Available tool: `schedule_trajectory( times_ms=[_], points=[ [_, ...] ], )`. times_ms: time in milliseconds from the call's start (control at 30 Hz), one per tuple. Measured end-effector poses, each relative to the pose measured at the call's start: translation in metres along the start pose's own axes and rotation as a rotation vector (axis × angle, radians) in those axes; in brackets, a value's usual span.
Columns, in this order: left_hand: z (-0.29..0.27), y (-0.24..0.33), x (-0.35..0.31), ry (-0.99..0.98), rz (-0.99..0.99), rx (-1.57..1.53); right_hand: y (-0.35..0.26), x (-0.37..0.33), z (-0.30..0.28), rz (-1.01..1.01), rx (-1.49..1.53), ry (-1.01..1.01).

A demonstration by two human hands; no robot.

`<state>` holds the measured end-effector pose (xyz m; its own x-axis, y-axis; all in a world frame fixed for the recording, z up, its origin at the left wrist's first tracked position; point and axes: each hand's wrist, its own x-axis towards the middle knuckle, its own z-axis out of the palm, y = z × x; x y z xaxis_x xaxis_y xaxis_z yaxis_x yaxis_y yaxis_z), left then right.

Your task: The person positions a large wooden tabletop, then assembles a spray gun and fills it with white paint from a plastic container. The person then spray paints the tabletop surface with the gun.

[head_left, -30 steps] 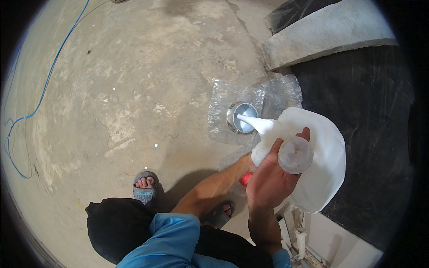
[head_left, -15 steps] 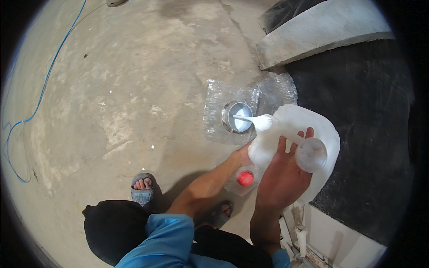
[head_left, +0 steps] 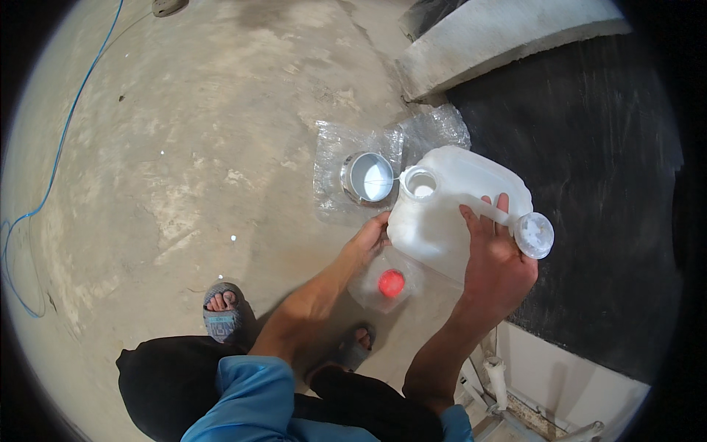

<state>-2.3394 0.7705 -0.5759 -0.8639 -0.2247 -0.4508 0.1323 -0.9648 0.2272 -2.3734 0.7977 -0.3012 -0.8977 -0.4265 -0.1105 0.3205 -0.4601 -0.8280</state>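
A large translucent white plastic jug (head_left: 479,173) is held over the floor, its uncapped mouth (head_left: 421,183) at the upper left. My left hand (head_left: 372,234) grips its lower left edge, the fingertips partly hidden beneath it. My right hand (head_left: 497,254) is closed round the jug's handle, fingers passing under it. At the handle's right end sits a round translucent piece (head_left: 534,236); whether it belongs to the jug I cannot tell. Left of the mouth stands a metal can (head_left: 370,178) with white liquid inside. A thin white thread runs from the mouth to the can.
Crinkled clear plastic sheet (head_left: 331,151) lies under the can. A red cap (head_left: 391,283) rests on another plastic piece. To the right are a black surface (head_left: 596,184) and a pale slab (head_left: 508,44). A blue cable (head_left: 62,147) curves along the far left; pipes (head_left: 497,383) stand lower right.
The thick white stream has thinned to a thread. The jug has tipped back, so its open mouth now shows, and my right hand has shifted right.
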Motion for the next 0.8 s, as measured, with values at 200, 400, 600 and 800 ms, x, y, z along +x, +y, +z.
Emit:
schedule_trajectory(
  times_ms=[200, 400, 600, 800],
  points=[
    [0.010, -0.005, -0.009, 0.038, 0.181, 0.259, -0.046, 0.023, -0.024, 0.161, 0.237, 0.023],
    [0.061, -0.063, -0.029, 0.305, 0.515, 0.424, -0.099, 0.061, -0.085, 0.339, 0.476, 0.004],
    [0.081, -0.108, -0.049, 0.390, 0.437, 0.779, -0.126, 0.086, -0.178, 0.259, 0.484, 0.201],
    [0.068, -0.112, -0.061, 0.365, 0.449, 0.973, -0.132, 0.074, -0.209, 0.303, 0.359, 0.077]
  ],
)
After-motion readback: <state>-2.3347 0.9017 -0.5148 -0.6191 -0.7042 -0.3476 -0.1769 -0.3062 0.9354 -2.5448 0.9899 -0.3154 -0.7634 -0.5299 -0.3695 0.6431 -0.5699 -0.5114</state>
